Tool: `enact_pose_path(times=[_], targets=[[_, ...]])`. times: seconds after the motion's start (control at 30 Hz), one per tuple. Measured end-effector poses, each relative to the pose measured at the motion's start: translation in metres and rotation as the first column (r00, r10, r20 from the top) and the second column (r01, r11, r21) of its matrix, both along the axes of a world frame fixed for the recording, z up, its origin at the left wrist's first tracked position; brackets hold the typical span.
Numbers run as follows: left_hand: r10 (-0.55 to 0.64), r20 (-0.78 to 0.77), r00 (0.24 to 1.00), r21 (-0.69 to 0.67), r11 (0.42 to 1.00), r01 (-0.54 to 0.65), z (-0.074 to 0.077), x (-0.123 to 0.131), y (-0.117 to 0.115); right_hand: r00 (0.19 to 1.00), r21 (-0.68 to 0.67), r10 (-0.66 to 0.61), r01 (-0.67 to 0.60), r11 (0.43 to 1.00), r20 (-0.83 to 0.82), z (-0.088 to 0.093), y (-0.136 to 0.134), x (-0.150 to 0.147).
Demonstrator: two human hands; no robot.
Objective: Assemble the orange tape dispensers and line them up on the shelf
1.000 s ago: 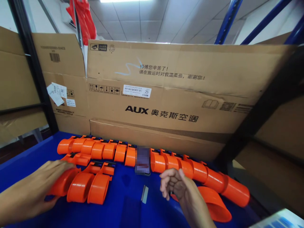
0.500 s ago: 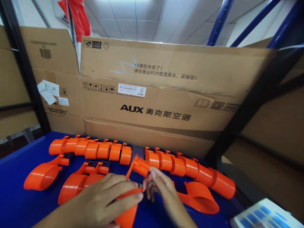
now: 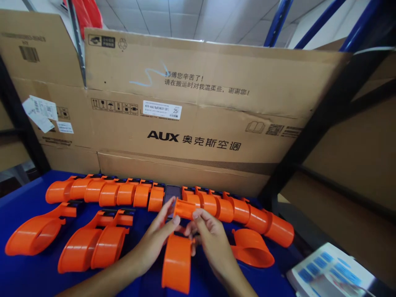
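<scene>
Between my hands is an orange plastic holder [image 3: 176,264], with a wide round band hanging low and a narrower clip-like end on top. My left hand [image 3: 157,233] is closed on the left side of that upper end, thumb in front. From the right, my right hand [image 3: 207,233] pinches the same end, its lower fingers curled behind near the neck. The joint between band and clip is partly covered by my fingers. Just right of my right hand lies a similar orange holder [image 3: 253,247] on its side.
Several matching holders [image 3: 109,194] stand along the back of the blue surface [image 3: 27,280], with more at front left [image 3: 78,249]. A dark phone-like slab [image 3: 171,192] leans among them. Behind is a cardboard wall [image 3: 198,161]; a white box with blue panels [image 3: 328,264] lies at right.
My left hand has moved from over the holder's band up to its clip end, uncovering the band. The holder now hangs more upright. The camera view has shifted slightly right and down.
</scene>
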State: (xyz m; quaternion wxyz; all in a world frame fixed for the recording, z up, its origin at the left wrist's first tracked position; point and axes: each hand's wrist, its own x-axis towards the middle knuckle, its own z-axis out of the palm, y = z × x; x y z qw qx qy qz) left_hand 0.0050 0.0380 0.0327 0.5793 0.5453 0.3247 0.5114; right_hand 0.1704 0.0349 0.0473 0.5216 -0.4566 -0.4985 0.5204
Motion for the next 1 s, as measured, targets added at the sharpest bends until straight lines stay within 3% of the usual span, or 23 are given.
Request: enact_pose_path(times=[0.07,0.2,0.33,0.43,0.57,0.67,0.87,1.0], targets=[[0.004,0.126,0.992,-0.174,0.985,0.018,-0.003,0.006,0.005,0.993,0.039,0.059,-0.064,0.997,0.103,-0.001,-0.001,-0.002],[0.059,0.180,0.982,-0.247,0.969,-0.013,-0.004,-0.003,0.006,0.898,0.232,0.017,-0.132,0.964,0.440,0.003,-0.002,0.004],[0.102,0.203,0.974,-0.269,0.962,-0.044,-0.007,-0.018,0.001,0.634,0.259,-0.043,-0.251,0.933,0.772,0.003,-0.008,0.009],[0.109,0.209,0.972,-0.279,0.959,-0.047,-0.011,-0.022,0.000,0.434,0.199,-0.044,-0.319,0.927,0.900,-0.006,-0.012,0.005],[0.065,0.184,0.981,-0.304,0.953,-0.006,-0.015,-0.021,0.002,0.295,0.131,-0.028,-0.337,0.932,0.955,-0.016,-0.013,-0.001],[0.077,0.181,0.980,-0.302,0.953,-0.019,-0.015,-0.018,0.002,0.301,0.125,-0.026,-0.316,0.941,0.953,-0.018,-0.012,-0.003],[0.209,0.116,0.971,-0.283,0.944,-0.169,-0.012,-0.016,0.000,0.432,0.146,-0.035,-0.227,0.963,0.901,-0.022,-0.007,-0.003],[0.214,0.094,0.972,-0.291,0.940,-0.179,-0.012,-0.015,0.000,0.590,0.125,0.013,-0.193,0.973,0.807,-0.021,-0.005,0.005]])
